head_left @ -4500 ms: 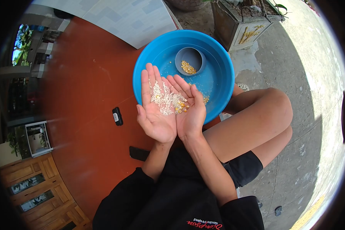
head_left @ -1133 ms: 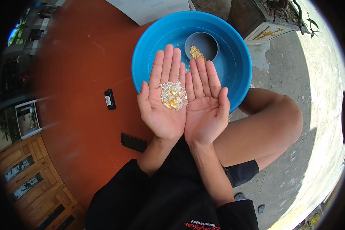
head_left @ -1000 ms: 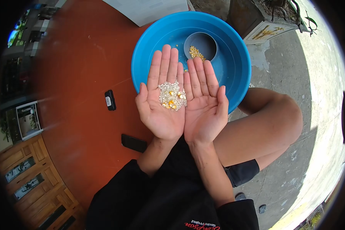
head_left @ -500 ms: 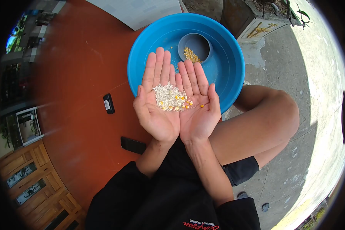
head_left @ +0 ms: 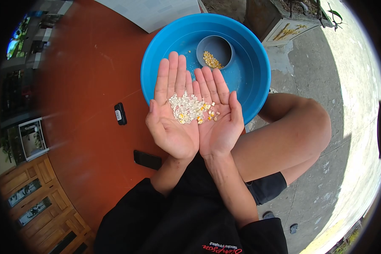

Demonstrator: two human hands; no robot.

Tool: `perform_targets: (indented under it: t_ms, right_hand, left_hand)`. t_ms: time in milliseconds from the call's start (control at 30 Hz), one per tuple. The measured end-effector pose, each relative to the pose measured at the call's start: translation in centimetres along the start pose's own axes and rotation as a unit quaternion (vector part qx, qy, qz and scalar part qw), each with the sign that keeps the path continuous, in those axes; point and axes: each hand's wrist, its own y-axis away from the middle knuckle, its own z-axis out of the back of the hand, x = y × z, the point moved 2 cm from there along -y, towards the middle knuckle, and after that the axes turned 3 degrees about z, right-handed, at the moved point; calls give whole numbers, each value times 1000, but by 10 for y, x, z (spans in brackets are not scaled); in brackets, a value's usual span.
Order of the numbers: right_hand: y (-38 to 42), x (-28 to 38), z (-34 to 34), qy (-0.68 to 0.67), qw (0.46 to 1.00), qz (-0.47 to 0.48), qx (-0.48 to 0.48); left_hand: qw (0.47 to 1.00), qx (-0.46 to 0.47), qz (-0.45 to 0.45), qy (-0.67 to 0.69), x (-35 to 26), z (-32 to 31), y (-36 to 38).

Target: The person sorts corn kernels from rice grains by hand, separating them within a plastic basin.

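My left hand (head_left: 172,132) and my right hand (head_left: 219,130) are side by side, palms up and slightly cupped, with fingers stretched out. Together they hold a loose pile of white grains (head_left: 185,106), most of it on the left palm. Yellow corn kernels (head_left: 211,114) lie among the grains and on the right palm. Beyond my fingertips is a large blue basin (head_left: 255,91), and the fingers overlap its near part. Inside it, a grey bowl (head_left: 224,45) holds more yellow corn (head_left: 211,60).
On the red floor (head_left: 89,84) to the left lie a small black case (head_left: 120,114) and a black phone (head_left: 147,159). A white box (head_left: 152,12) touches the top edge. At the upper right stands a planter (head_left: 279,27). My bent leg (head_left: 283,131) is to the right.
The kernels have shifted on my palms, and several now lie in a looser group on the right palm. My left fingers have moved slightly left. The basin and bowl have not moved.
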Motion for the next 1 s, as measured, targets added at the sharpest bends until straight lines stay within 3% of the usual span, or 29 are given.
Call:
perform_targets:
  t_ms: [133,267,400,467,500,567,600,667,700,767,800,867,900,967,1000]
  right_hand:
    - [2,1,-4,5,1000,-5,7]
    - [1,2,-4,2,1000,-10,14]
    - [1,1,-2,5,1000,-8,9]
    - [1,1,-3,9,1000,-6,8]
    - [2,1,-3,11,1000,-6,9]
    - [2,2,-4,19,1000,-7,10]
    - [2,2,-5,22,1000,-7,10]
    - [2,1,-5,15,1000,-12,10]
    - [2,1,-4,11,1000,-15,11]
    - [2,1,-5,14,1000,-20,11]
    - [2,1,-5,15,1000,-22,11]
    - [3,0,-5,11,1000,-24,11]
    - [3,-1,-4,10,1000,-25,11]
    - [3,0,-4,5,1000,-25,13]
    - [2,0,-4,3,1000,-25,15]
  left_hand:
    - [999,16,-30,-36,-1,-3,1]
    - [996,39,-63,51,3,8,-1]
    - [946,-74,-15,316,-7,-18,2]
    - [928,-190,36,320,-23,-45,-10]
    - [923,-276,73,257,-40,-72,-23]
    - [921,-275,71,265,-41,-72,-23]
    - [922,-187,33,337,-25,-47,-10]
    - [962,-75,-24,262,-6,-18,3]
    - [991,-53,-42,114,-1,-12,0]
    - [995,6,-79,-65,5,-7,-1]
    - [990,41,-97,-94,4,-11,-4]
    - [988,-8,-80,132,-4,-23,-2]
    - [921,-90,-39,376,-23,-54,-1]
    - [922,-88,-23,377,-26,-54,-1]
    - [990,-3,-49,134,-11,-23,-2]
